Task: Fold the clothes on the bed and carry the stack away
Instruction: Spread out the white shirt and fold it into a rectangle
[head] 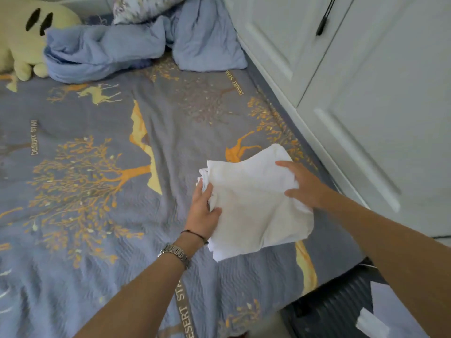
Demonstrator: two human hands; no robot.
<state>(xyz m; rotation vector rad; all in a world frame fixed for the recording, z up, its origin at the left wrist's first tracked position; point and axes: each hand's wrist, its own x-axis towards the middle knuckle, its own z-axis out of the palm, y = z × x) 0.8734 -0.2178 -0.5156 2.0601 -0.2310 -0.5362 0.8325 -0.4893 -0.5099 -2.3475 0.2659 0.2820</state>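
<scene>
A folded stack of white clothes (253, 203) is held just above the right side of the bed (97, 167), which has a blue-grey cover printed with orange trees. My left hand (203, 211) grips the stack's left edge, thumb on top and fingers underneath. My right hand (305, 186) holds its right side, fingers spread across the top and thumb curled onto the cloth. The layered edges of the stack show at its lower left corner.
A crumpled blue blanket (136, 45) and a pale yellow plush toy (26, 37) lie at the head of the bed. White wardrobe doors (353, 93) run along the bed's right side. A dark ribbed suitcase (336, 306) stands at the bed's lower right corner.
</scene>
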